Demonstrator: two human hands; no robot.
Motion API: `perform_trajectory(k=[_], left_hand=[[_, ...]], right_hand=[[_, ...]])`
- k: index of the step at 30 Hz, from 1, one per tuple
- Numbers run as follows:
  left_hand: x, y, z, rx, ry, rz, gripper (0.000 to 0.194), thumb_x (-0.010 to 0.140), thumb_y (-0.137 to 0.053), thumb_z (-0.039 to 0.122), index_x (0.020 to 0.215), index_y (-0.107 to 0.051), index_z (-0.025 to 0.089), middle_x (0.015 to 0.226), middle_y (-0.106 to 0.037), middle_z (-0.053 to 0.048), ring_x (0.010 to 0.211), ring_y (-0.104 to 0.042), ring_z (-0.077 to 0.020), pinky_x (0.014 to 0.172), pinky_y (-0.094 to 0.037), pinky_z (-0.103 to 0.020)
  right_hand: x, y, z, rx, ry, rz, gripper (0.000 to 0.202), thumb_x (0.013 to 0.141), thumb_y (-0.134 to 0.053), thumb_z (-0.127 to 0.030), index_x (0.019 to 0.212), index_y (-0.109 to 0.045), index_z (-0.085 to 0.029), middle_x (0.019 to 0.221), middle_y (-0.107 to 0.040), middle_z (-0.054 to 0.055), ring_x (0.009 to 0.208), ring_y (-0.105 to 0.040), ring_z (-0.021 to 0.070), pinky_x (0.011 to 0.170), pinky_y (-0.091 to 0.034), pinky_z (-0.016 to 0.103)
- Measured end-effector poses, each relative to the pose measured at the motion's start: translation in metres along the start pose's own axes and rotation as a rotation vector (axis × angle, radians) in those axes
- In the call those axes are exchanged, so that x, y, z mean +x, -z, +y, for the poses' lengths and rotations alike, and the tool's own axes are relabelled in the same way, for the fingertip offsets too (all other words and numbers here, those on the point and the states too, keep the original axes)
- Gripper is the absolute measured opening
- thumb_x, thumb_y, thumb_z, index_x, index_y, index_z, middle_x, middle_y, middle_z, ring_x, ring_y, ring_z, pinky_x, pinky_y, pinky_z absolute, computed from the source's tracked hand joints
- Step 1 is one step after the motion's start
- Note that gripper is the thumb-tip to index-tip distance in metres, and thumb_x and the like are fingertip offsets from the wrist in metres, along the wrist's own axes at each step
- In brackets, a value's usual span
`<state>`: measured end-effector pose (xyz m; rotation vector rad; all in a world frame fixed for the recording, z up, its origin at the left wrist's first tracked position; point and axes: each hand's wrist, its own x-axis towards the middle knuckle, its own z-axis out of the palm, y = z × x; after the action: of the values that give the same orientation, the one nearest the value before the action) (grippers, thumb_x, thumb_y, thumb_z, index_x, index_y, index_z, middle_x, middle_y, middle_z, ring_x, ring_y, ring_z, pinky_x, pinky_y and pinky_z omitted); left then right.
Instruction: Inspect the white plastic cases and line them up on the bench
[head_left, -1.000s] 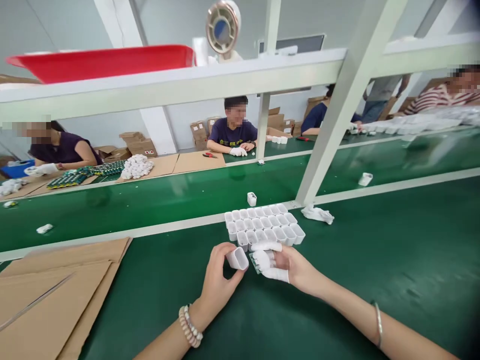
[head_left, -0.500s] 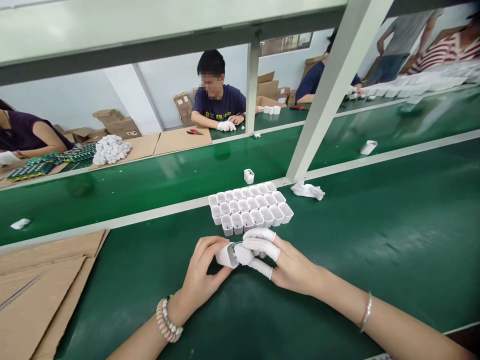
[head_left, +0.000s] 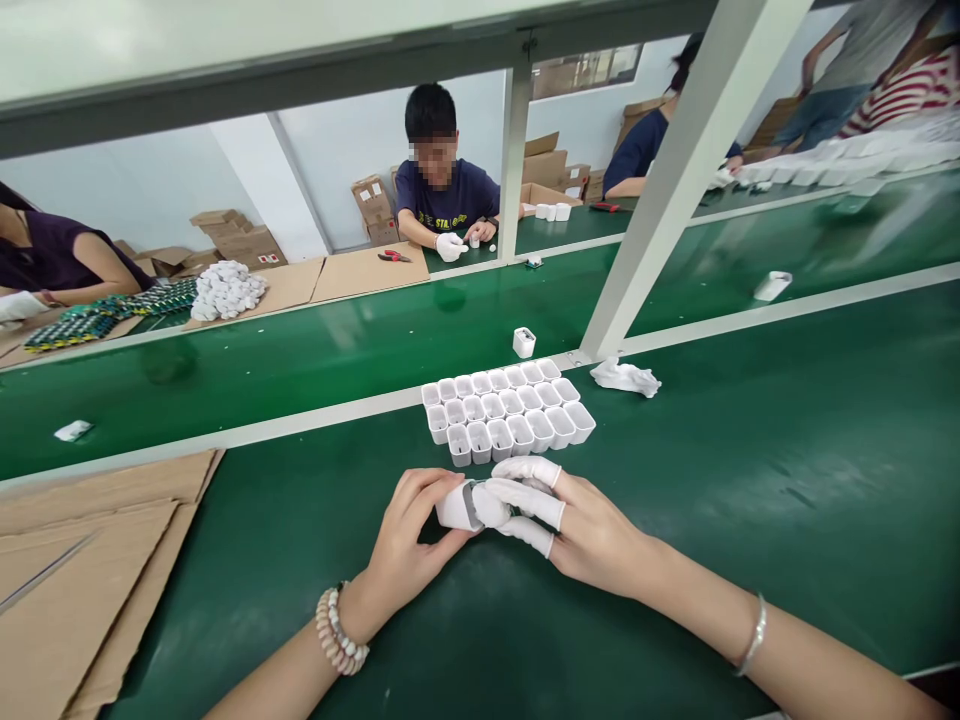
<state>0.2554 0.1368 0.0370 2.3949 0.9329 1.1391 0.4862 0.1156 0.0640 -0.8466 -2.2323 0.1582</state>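
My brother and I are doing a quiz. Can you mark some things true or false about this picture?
1. The left hand holds a white cup. True.
2. The right hand is far from that cup. False: it holds a white piece right at the cup's opening.
3. The other cups stand in three rows. True.
4. The cardboard lies to the right of both hands. False: it lies to their left.
5. White covers are on some right fingers. True.
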Motion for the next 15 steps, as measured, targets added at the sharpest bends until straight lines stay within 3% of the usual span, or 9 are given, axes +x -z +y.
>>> perform_trajectory(k=[15], left_hand=[[-0.0026, 0.0003, -0.0010, -0.012, 0.005, -0.039, 0.049, 0.084, -0.069, 0.024, 0.128, -0.050, 0.025, 0.113, -0.058, -0.009, 0.106, -0.055, -0.0219, 0.087, -0.052, -0.037]], right_hand=[[0.0007, -0.0051, -0.0001, 0.000, 0.008, 0.014, 0.040, 0.099, -0.049, -0.023, 0.139, -0.044, -0.025, 0.118, -0.056, 0.013, 0.088, -0.066, 0.0202, 0.074, -0.058, 0.033]])
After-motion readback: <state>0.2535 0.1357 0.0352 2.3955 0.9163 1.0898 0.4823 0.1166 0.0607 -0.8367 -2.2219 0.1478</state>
